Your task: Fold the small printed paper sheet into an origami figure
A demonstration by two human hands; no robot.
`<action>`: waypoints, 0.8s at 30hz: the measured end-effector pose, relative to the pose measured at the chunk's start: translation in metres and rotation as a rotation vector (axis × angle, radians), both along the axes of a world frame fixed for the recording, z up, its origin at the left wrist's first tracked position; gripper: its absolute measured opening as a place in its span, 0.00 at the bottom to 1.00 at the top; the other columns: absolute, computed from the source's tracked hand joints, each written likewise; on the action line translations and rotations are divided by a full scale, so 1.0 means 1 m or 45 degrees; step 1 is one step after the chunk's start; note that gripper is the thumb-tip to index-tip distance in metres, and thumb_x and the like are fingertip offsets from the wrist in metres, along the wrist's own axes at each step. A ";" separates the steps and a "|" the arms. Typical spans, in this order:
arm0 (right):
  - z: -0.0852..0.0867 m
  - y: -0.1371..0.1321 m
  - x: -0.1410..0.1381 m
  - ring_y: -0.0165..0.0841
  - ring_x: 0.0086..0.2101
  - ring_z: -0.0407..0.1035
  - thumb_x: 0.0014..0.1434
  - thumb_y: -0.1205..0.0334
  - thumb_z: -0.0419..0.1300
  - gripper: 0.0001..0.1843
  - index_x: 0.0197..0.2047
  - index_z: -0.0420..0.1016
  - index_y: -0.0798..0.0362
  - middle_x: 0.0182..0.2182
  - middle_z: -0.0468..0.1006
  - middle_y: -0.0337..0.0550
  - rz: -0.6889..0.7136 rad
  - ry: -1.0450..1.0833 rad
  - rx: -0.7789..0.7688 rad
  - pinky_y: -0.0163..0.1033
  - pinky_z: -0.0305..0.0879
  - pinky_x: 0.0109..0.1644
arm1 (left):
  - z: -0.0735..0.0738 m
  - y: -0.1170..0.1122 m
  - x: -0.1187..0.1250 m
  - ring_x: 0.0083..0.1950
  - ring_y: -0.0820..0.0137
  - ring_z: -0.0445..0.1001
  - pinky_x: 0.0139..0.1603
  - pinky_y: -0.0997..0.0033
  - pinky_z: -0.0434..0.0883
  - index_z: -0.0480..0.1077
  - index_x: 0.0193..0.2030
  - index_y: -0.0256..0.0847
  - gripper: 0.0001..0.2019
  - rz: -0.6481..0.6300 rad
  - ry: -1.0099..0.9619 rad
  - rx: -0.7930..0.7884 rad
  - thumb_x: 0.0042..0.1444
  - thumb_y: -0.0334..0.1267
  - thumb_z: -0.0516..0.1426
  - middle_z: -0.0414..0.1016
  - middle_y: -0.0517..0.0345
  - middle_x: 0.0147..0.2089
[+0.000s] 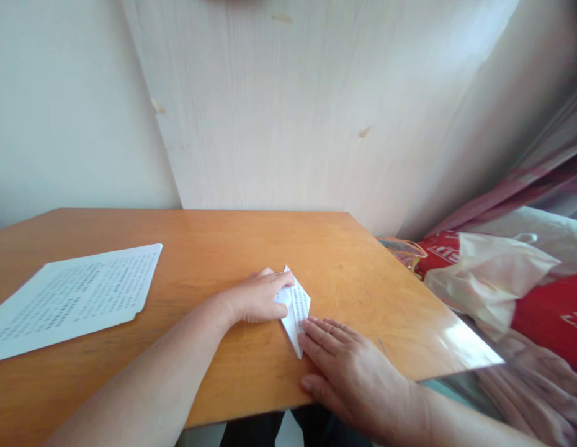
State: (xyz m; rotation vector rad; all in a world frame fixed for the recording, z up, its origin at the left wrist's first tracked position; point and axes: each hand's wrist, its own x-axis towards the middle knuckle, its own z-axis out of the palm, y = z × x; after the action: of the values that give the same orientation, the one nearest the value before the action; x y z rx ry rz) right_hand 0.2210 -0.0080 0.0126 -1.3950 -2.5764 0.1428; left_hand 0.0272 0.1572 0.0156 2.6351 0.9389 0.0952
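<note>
A small sheet of printed paper (299, 305), folded into a narrow pointed kite shape, lies on the wooden table in front of me. My left hand (260, 297) holds it from the left, with the index finger and thumb on the paper and the other fingers curled and partly hidden. On the lower right side, my right hand (347, 360) lies palm down, fingers stretched out and fingertips touching the folded edge. The thumb of that hand is spread away on the table.
A stack of printed sheets (84, 292) rests on the left of the table (214, 242). Beyond the table's back edge stands a pale wall panel (270, 124). Past the right edge are red bags (549, 316) and a whitish plastic bag (488, 267).
</note>
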 end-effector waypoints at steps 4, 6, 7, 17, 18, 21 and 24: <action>0.002 -0.010 0.002 0.47 0.61 0.65 0.68 0.52 0.55 0.26 0.66 0.66 0.51 0.63 0.71 0.51 0.024 0.022 -0.027 0.54 0.56 0.69 | -0.002 0.001 0.000 0.62 0.58 0.67 0.62 0.63 0.66 0.66 0.63 0.45 0.29 -0.034 -0.036 0.027 0.51 0.38 0.57 0.69 0.52 0.65; 0.007 -0.012 0.003 0.45 0.59 0.68 0.68 0.53 0.56 0.23 0.63 0.69 0.49 0.59 0.75 0.48 0.028 0.063 -0.041 0.54 0.57 0.68 | -0.003 0.002 0.000 0.61 0.57 0.68 0.62 0.63 0.67 0.66 0.62 0.44 0.29 -0.039 -0.044 0.028 0.51 0.38 0.57 0.70 0.52 0.63; 0.010 -0.013 0.003 0.43 0.56 0.70 0.68 0.54 0.56 0.20 0.61 0.71 0.48 0.56 0.77 0.46 0.028 0.092 -0.048 0.54 0.58 0.67 | -0.003 0.002 0.000 0.60 0.57 0.69 0.61 0.63 0.67 0.66 0.62 0.44 0.29 -0.039 -0.045 0.023 0.51 0.38 0.57 0.71 0.52 0.61; 0.003 0.005 -0.013 0.48 0.63 0.63 0.65 0.52 0.59 0.33 0.67 0.65 0.62 0.64 0.68 0.60 -0.048 0.067 0.021 0.52 0.58 0.69 | -0.007 0.004 -0.002 0.60 0.55 0.69 0.59 0.61 0.67 0.67 0.62 0.46 0.30 0.000 -0.080 -0.017 0.50 0.39 0.57 0.72 0.51 0.59; 0.000 0.003 -0.015 0.49 0.65 0.60 0.65 0.51 0.59 0.36 0.69 0.63 0.63 0.66 0.65 0.62 -0.047 0.046 0.012 0.52 0.56 0.70 | -0.009 0.005 -0.002 0.60 0.55 0.68 0.59 0.61 0.67 0.67 0.62 0.47 0.30 0.002 -0.090 -0.020 0.50 0.39 0.57 0.72 0.51 0.60; -0.006 -0.005 -0.016 0.51 0.67 0.56 0.64 0.45 0.59 0.41 0.70 0.61 0.64 0.68 0.61 0.63 -0.060 0.011 -0.032 0.54 0.54 0.71 | -0.012 0.007 -0.003 0.61 0.55 0.68 0.59 0.62 0.67 0.68 0.61 0.47 0.29 -0.011 -0.119 -0.021 0.49 0.38 0.58 0.71 0.52 0.61; -0.011 -0.012 -0.014 0.55 0.66 0.57 0.60 0.39 0.61 0.46 0.70 0.62 0.65 0.67 0.60 0.64 -0.061 0.027 -0.047 0.57 0.56 0.69 | -0.012 0.007 -0.002 0.61 0.55 0.68 0.60 0.61 0.65 0.71 0.59 0.45 0.27 -0.038 -0.167 -0.007 0.50 0.36 0.58 0.73 0.51 0.61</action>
State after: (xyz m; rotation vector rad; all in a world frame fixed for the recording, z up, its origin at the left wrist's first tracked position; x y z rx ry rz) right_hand 0.2070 -0.0200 0.0021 -1.4582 -2.5337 0.1973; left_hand 0.0250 0.1646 0.0040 2.6011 0.8545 0.2542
